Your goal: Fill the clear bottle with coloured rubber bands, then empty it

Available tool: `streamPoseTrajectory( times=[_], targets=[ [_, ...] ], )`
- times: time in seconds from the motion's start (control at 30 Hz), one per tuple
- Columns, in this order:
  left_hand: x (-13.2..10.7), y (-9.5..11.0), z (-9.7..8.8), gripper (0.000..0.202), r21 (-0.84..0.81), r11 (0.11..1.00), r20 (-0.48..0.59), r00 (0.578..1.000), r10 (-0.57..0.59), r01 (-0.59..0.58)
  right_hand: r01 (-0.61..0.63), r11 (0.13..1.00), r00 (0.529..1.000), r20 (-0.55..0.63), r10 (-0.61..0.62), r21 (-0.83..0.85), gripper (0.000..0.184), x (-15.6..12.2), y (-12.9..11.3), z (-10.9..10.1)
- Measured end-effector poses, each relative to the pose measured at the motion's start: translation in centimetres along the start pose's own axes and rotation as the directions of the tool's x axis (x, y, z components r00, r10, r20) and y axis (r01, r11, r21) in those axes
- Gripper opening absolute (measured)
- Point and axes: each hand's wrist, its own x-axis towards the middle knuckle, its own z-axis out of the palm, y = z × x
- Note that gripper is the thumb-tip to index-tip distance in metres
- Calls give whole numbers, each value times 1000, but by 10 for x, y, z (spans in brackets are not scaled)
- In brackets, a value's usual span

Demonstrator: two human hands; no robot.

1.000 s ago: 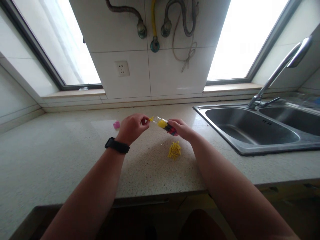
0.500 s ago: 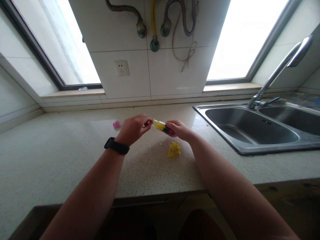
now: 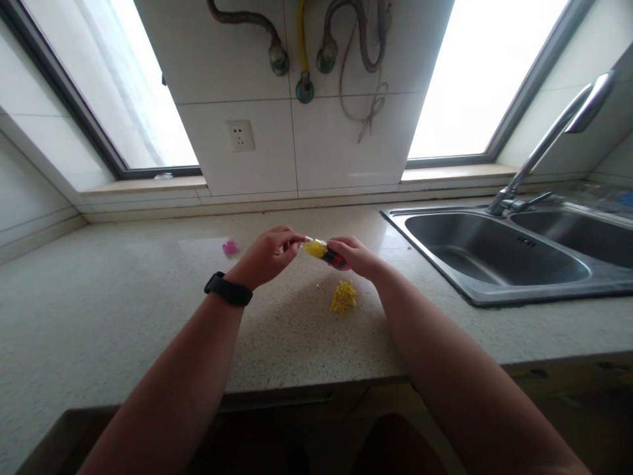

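Note:
My right hand [image 3: 357, 256] is wrapped round a small clear bottle [image 3: 322, 251] held tilted above the countertop, mouth pointing left. Inside it lie yellow pieces over a red and dark layer. My left hand [image 3: 268, 254], with a black band on the wrist, is pinched right at the bottle's mouth; what its fingertips hold is too small to see. A little heap of yellow pieces [image 3: 343, 297] lies on the counter just below my right hand. A small pink cap [image 3: 230, 247] rests on the counter to the left of my left hand.
A speckled stone countertop [image 3: 123, 310] runs to a double steel sink [image 3: 499, 254] with a tall tap [image 3: 548, 145] on the right. Behind are a tiled wall with a socket [image 3: 241, 135], hanging hoses [image 3: 346, 46] and two bright windows.
My left hand has come in from a short gap to the bottle's mouth, and the yellow piece seen between its fingertips no longer shows. The bottle has barely moved.

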Motion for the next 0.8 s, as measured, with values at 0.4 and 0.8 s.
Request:
streamPoseTrajectory(
  times=[0.4,0.8],
  targets=[
    [0,8,1,31,-97,994,47,997,-55,60,-11,999,1000,15,10,36,34,0,-2,7],
    [-1,7,3,39,-86,995,52,998,-36,40,-12,999,1000,10,11,51,35,-1,0,8]
  ],
)
